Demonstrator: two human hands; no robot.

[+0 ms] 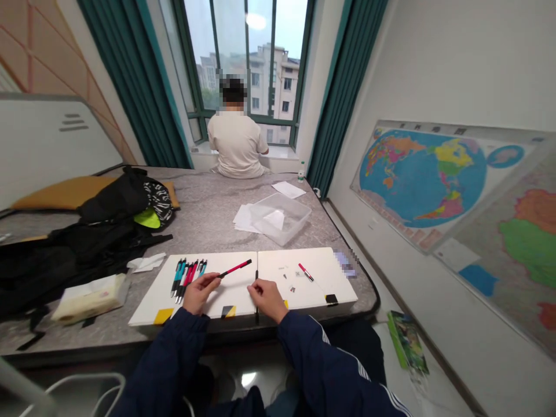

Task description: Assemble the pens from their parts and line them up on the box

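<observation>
my left hand (200, 293) pinches a red pen (237, 269) while my right hand (268, 298) curls nearby, though i cannot tell if it holds anything.

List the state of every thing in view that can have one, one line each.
Left hand: closed on the red-and-black pen
Red-and-black pen: held at a slant
Right hand: curled; whether it holds anything is unclear
Grouped pens: lying side by side
Red-and-silver piece: lying apart from the grouped pens
Plastic bin: upright, open-topped
Curtains: drawn aside
World map: spread flat on the wall
</observation>
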